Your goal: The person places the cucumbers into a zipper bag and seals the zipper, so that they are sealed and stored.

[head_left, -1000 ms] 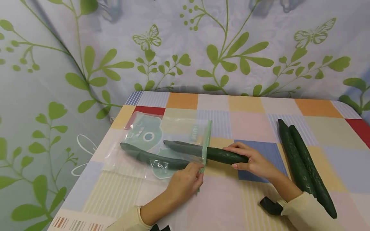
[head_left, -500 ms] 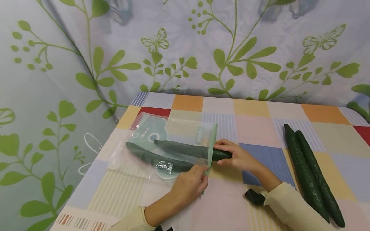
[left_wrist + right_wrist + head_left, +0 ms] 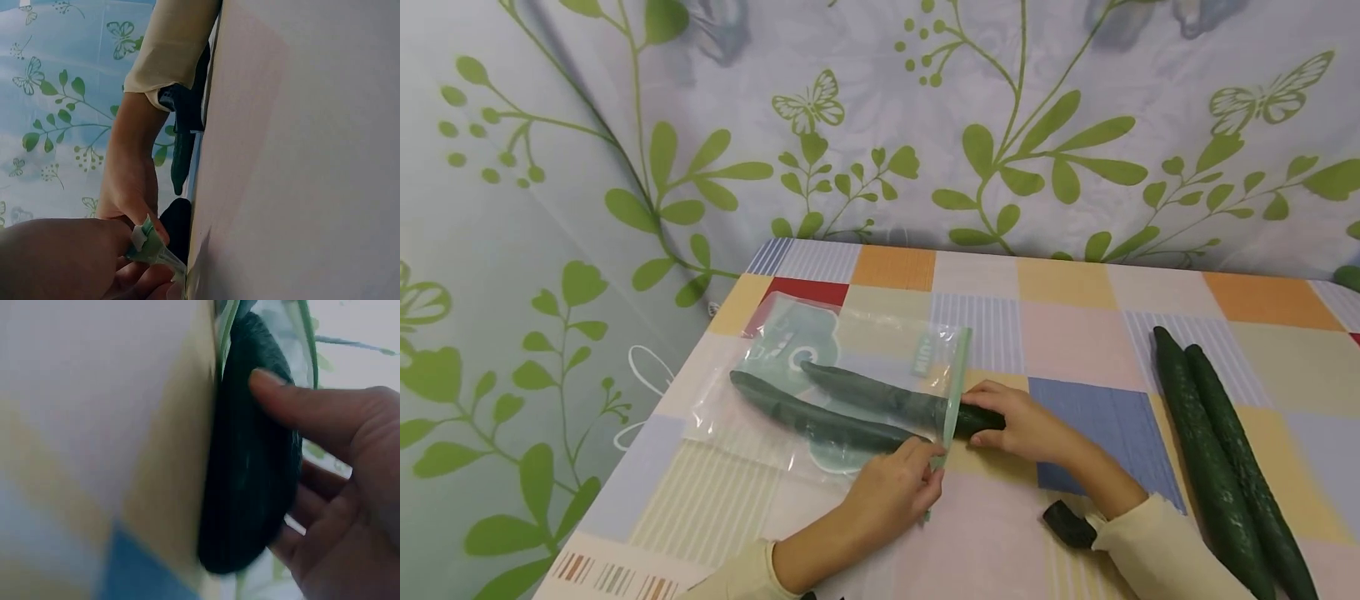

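Green edging (image 3: pixel 957 383) runs along the mouth of a clear plastic bag (image 3: pixel 880 333), which lies on the patchwork-patterned desk (image 3: pixel 1067 333) beside its left edge, toward the far left corner. The left hand (image 3: pixel 891 492) has a closed grip, thumb and fingers pinching the edging at its end nearer the desk's near edge. The right hand (image 3: pixel 1022 425) has a grip open only as wide as the dark cucumber (image 3: pixel 247 462) it holds, thumb on one side and fingers on the other, around the blunt end. Most of that cucumber lies inside the bag, pointing at the desk's left edge; the held end sticks out past the edging. A second cucumber (image 3: pixel 827 421) lies in the bag, nearer the near edge. Two more cucumbers (image 3: pixel 1210 467) lie side by side toward the desk's right side, tips toward the far edge.
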Available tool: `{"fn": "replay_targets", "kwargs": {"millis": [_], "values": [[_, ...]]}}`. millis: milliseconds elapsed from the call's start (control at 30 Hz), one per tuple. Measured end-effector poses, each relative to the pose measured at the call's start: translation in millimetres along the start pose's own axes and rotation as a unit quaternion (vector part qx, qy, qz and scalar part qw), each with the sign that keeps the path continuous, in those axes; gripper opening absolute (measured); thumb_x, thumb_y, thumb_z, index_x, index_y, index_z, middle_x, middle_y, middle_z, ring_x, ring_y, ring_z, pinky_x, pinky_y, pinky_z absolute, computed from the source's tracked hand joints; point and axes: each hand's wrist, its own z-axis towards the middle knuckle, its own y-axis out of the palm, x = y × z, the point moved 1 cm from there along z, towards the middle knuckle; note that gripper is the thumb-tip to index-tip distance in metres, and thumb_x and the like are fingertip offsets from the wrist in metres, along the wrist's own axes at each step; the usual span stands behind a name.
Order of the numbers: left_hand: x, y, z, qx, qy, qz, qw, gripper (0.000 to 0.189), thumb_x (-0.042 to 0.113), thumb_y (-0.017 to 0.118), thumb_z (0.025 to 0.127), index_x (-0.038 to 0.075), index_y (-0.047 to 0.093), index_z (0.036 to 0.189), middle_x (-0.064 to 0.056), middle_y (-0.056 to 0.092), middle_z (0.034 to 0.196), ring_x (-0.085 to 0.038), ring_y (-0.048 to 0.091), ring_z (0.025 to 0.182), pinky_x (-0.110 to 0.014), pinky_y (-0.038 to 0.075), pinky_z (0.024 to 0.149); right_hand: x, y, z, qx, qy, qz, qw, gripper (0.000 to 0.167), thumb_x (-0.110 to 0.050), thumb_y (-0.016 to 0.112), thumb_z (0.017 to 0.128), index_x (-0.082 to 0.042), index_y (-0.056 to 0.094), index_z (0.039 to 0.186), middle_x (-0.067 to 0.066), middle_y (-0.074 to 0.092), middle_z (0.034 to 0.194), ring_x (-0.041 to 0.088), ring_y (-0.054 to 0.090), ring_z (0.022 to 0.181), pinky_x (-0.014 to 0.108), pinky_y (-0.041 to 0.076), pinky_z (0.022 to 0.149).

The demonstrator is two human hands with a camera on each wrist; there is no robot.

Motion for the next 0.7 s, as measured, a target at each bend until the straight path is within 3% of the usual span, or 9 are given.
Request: {"fn": "replay_targets", "kwargs": {"millis": [133,233,367,533,700], "values": [[0.4,0.5,-1.2,0.007,-0.002,0.005,1.0000,0.023,0.014,0.069,0.072,0.011,0.062,0.094,0.005,0.058,0.075,0.002,0.058,0.060,-0.011,0.041,0.047,0,-15,-6.8,-0.026,0.020,-0.005,0.9994,0.053,-0.022,0.070,0.078,0.002,0.054,0.122,0.009,0.059,0.106,0.021,0.057,0.092,0.030,0.048,0.074],[0.3,0.8,-1.9,0.013,-0.001,0.004,0.9999,0.024,0.014,0.070,0.071,0.011,0.062,0.094,0.005,0.058,0.075,0.002,0.058,0.060,-0.012,0.041,0.046,2,-26,-11.5,-0.068,0.054,0.009,0.9962,0.060,-0.028,0.072,0.075,0.006,0.052,0.120,0.007,0.060,0.095,0.016,0.056,0.081,0.029,0.048,0.070],[-0.2,0.8,-3.1,0.020,0.001,0.001,0.9998,0.024,0.013,0.070,0.071,0.010,0.062,0.093,0.004,0.057,0.073,0.002,0.058,0.059,-0.012,0.040,0.045,2,-30,-13.3,-0.118,0.097,0.001,0.9884,0.060,-0.035,0.074,0.071,0.002,0.053,0.115,0.004,0.059,0.092,0.013,0.054,0.080,0.029,0.046,0.069],[-1.2,0.5,-3.2,0.014,0.003,0.004,0.9999,0.023,0.013,0.070,0.071,0.010,0.062,0.093,0.005,0.056,0.073,0.002,0.057,0.058,-0.010,0.038,0.044,3,-23,-11.5,-0.109,0.071,-0.024,0.9912,0.041,-0.027,0.070,0.077,-0.004,0.054,0.107,0.002,0.057,0.091,0.010,0.052,0.079,0.026,0.043,0.067],[-1.6,0.9,-2.4,0.005,0.011,0.012,0.9999,0.022,0.014,0.069,0.072,0.010,0.063,0.093,0.005,0.056,0.072,0.001,0.053,0.056,-0.009,0.037,0.044,5,-13,-9.5,-0.081,0.029,0.022,0.9961,0.036,-0.027,0.063,0.083,-0.003,0.054,0.109,0.000,0.057,0.093,0.003,0.048,0.076,0.022,0.042,0.064]]}}
